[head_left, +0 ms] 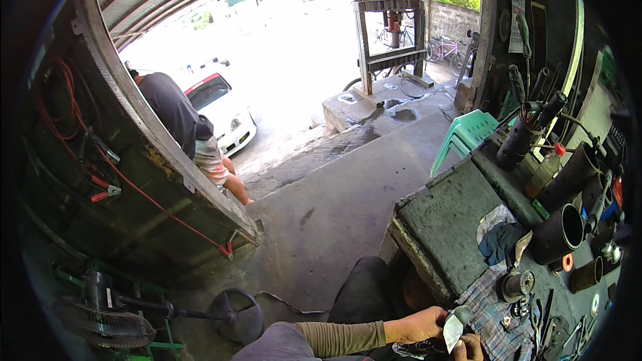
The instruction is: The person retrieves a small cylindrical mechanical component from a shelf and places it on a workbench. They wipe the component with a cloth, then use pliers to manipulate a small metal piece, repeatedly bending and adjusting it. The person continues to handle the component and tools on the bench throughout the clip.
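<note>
My left hand [419,325], reaching in from an olive sleeve, has its fingers closed on a small rounded grey part [462,312] beside the bench edge. A pale, leaf-shaped piece [453,331], perhaps paper or cloth, lies against that part. At the lower edge, my right hand [469,347] pinches the bottom of the pale piece; the frame cuts off much of this hand. Just to their right, a plaid cloth [487,311] covers part of the bench. A spool-shaped metal part [517,285] and several small metal pieces [516,311] rest on it.
The dark workbench [445,224] carries rags [503,237], black metal cylinders [560,232], a bottle [547,170] and hand tools. Green stacked stools [465,135] stand behind it. A fan [103,317] lies low at left. A person [175,117] bends beyond the doorway, near a white car [224,117].
</note>
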`<state>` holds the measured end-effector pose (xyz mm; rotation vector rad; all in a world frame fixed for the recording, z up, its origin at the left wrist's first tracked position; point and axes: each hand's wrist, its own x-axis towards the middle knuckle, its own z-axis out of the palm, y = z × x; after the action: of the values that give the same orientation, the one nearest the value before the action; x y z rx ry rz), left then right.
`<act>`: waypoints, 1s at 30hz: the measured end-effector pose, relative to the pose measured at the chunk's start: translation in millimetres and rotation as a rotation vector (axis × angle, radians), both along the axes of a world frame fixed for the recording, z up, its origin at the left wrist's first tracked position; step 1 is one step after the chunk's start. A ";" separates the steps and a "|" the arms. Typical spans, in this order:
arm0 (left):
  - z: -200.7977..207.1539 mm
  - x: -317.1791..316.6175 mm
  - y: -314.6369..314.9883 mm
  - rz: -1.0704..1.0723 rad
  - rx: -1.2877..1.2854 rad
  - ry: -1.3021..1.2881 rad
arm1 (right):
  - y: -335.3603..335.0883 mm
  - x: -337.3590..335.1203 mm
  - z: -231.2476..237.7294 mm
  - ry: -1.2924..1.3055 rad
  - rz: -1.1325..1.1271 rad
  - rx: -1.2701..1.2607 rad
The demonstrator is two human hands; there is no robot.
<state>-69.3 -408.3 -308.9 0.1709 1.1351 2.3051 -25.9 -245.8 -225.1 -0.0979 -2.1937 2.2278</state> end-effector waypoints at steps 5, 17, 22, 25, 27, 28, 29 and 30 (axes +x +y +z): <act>4.9 0.8 1.6 0.052 -0.023 0.020 | 2.4 -0.3 -9.3 -0.043 -0.041 -0.024; 6.6 2.9 2.8 0.175 -0.148 0.126 | -3.8 0.8 -2.2 0.119 -0.016 0.173; 24.8 -10.4 -29.0 -0.008 0.887 -0.144 | -1.6 4.1 10.5 0.102 -0.010 0.042; -3.5 18.4 -33.9 0.165 0.700 -0.239 | -3.7 7.5 16.3 0.144 0.010 0.069; -26.7 34.7 -10.3 0.095 0.630 -0.397 | -6.0 4.6 12.8 0.194 0.057 0.162; -19.7 45.2 -3.6 0.021 0.609 -0.370 | -8.4 5.0 8.7 0.201 0.081 0.256; -13.1 42.3 -0.2 0.116 0.405 -0.261 | -10.4 5.1 6.1 0.247 0.067 0.348; -0.8 39.4 2.4 0.204 0.162 -0.161 | -12.0 3.1 6.4 0.298 0.062 0.434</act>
<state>-29.9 -405.9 -309.7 -0.0738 0.9227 2.5395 -22.8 -257.8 -218.7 0.2897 -2.4596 1.6068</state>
